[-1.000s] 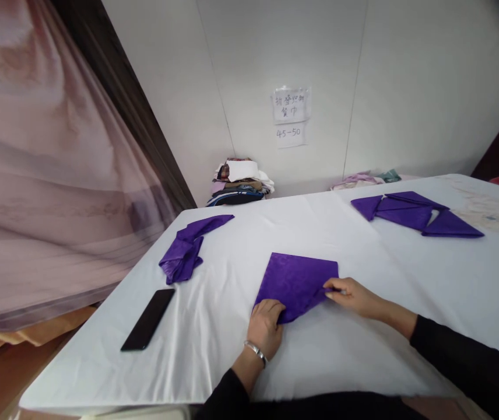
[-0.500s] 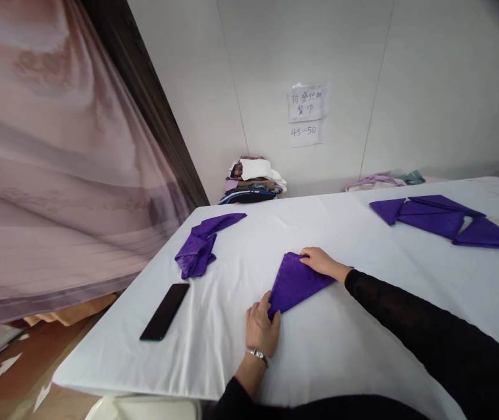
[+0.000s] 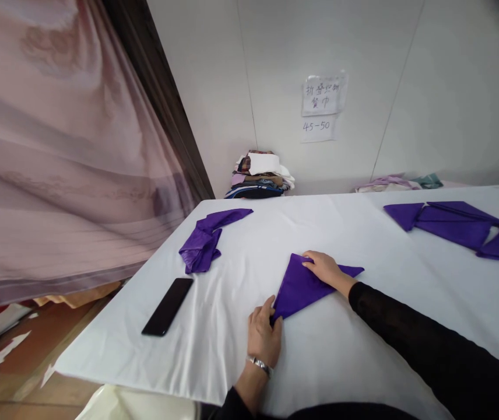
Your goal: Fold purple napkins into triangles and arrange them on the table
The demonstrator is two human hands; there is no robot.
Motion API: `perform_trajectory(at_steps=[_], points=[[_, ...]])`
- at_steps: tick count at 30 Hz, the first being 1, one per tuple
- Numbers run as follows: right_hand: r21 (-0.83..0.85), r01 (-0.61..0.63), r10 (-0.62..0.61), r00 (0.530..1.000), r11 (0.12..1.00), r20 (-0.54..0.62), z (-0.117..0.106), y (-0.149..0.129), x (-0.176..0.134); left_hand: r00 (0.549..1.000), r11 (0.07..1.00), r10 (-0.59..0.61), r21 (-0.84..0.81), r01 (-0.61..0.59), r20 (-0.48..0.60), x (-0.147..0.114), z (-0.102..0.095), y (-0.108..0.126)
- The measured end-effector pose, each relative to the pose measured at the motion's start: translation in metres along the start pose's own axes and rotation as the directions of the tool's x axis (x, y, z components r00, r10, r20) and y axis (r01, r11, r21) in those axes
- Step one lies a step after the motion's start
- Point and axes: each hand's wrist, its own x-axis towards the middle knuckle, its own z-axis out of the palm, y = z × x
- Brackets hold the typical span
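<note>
A purple cloth napkin (image 3: pixel 302 286), folded into a triangle, lies flat on the white-covered table before me. At its near left corner, my left hand (image 3: pixel 264 335) has thumb and fingers closed about the tip. My right hand (image 3: pixel 323 268) rests over the upper edge, its fingertips gripping the fabric near the top corner. From under the right wrist a narrow purple point sticks out to the right. The right palm covers part of the cloth.
A crumpled purple napkin (image 3: pixel 203 242) and a black phone (image 3: pixel 168 306) lie on the left of the white tablecloth (image 3: pixel 214 350). Several folded purple napkins (image 3: pixel 454 224) overlap at the right. Stacked clothes (image 3: pixel 260 175) stand behind the table, below a paper sign (image 3: pixel 323 96). A pink curtain (image 3: pixel 57 146) hangs left.
The view has shifted slightly, so the scene sits a little differently. The napkin's top edge looks neater, and more of its right point shows. Both hands stay at the same places on it.
</note>
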Motion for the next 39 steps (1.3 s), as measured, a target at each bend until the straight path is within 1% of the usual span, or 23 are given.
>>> perform_trajectory(at_steps=[7, 11, 16, 22, 30, 36, 39], points=[[-0.019, 0.05, -0.051, 0.998, 0.999, -0.046, 0.008, 0.005, -0.001, 0.998, 0.999, 0.037, -0.022, -0.038, -0.045, -0.002, 0.0, -0.003], [-0.036, 0.058, -0.06, 0.996, 0.998, -0.069, 0.01, 0.01, -0.005, 0.999, 0.999, 0.038, -0.006, -0.038, -0.009, -0.002, -0.006, -0.006], [-0.051, 0.051, -0.056, 0.994, 0.997, -0.098, 0.014, 0.015, -0.007, 0.996, 0.997, 0.081, 0.015, -0.082, 0.026, -0.004, -0.013, -0.014], [-0.062, 0.058, -0.064, 0.992, 0.996, -0.109, 0.016, 0.016, -0.006, 0.997, 0.997, 0.071, 0.013, -0.071, 0.04, -0.006, -0.012, -0.017], [-0.103, 0.062, -0.074, 0.991, 0.993, -0.115, 0.017, 0.015, -0.005, 0.987, 0.984, 0.158, 0.083, -0.157, -0.011, -0.005, -0.011, -0.016], [-0.142, 0.071, -0.087, 0.99, 0.987, -0.111, 0.017, 0.013, -0.005, 0.987, 0.974, 0.163, 0.161, -0.159, -0.012, -0.006, -0.012, -0.015], [-0.152, 0.079, -0.096, 0.989, 0.985, -0.109, 0.016, 0.012, -0.006, 0.99, 0.971, 0.141, 0.199, -0.135, -0.016, -0.003, -0.017, -0.009]])
